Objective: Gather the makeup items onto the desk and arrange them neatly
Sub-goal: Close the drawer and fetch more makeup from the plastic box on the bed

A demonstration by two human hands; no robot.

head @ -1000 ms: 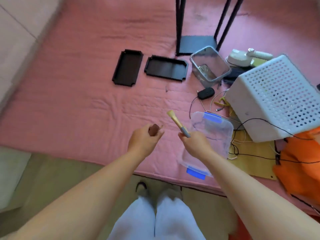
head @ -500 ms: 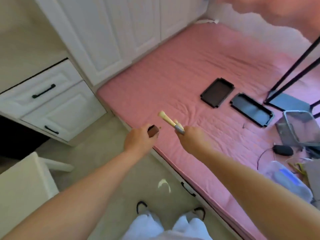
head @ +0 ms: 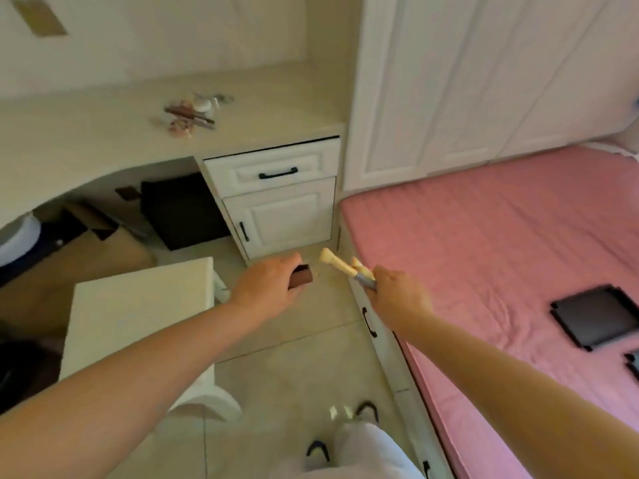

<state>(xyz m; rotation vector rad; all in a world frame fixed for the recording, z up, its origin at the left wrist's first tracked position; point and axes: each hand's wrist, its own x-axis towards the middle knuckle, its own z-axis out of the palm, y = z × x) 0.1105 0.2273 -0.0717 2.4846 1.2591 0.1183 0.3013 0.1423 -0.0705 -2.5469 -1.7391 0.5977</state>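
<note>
My left hand [head: 268,286] grips a small brown makeup case [head: 302,275] that juts out past the fingers. My right hand [head: 397,299] holds two makeup brushes [head: 340,266] with pale bristles, their heads pointing up and left. Both hands hover over the tiled floor between the bed and the desk. The cream desk [head: 103,136] stands ahead at upper left. A small pile of makeup items [head: 192,114] lies on its top, among them brown pencils and a round pale compact.
A white stool [head: 138,312] stands under my left arm. White drawers [head: 273,198] sit below the desk's right end, with a wardrobe [head: 484,81] beside them. The pink bed [head: 501,243] fills the right side and carries a black tray [head: 593,316]. Boxes sit under the desk.
My view has swung left from the bed to the desk. Both hands keep their hold on the brown case and the brushes, which now point toward the desk's drawers.
</note>
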